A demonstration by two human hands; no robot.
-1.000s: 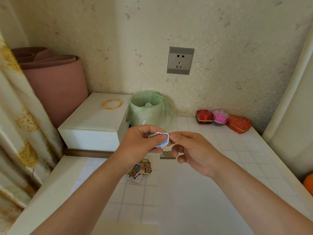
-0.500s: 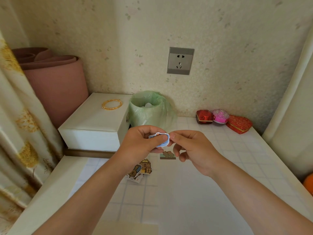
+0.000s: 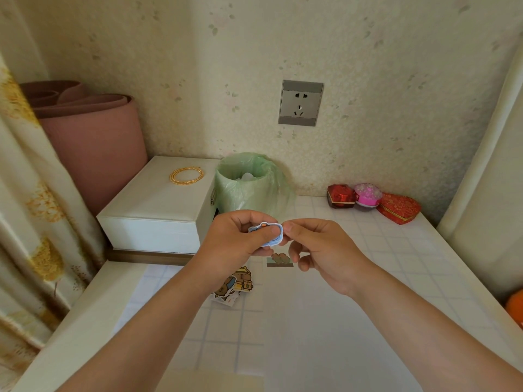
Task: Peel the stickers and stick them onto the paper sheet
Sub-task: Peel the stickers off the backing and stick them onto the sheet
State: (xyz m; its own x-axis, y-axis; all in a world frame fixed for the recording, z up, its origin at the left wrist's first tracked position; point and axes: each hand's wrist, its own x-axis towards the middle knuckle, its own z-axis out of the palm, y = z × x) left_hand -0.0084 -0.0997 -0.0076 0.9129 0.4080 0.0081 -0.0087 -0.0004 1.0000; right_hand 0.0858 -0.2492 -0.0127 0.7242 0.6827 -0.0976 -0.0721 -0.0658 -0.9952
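Head view: fingers (image 3: 261,236) of the left hand (image 3: 235,241) pinch a blue sticker (image 3: 276,236), the thumb covering most of its picture. The right hand (image 3: 322,250) nips its right edge. Both are held above the counter (image 3: 424,264), in front of a green-lined bin (image 3: 249,188). Beneath them a brown animal sticker (image 3: 280,260) lies flat on the paper sheet (image 3: 305,321) — I can barely trace its edges. Loose stickers (image 3: 235,284) are partly hidden behind the left wrist. Bare counter runs to the right.
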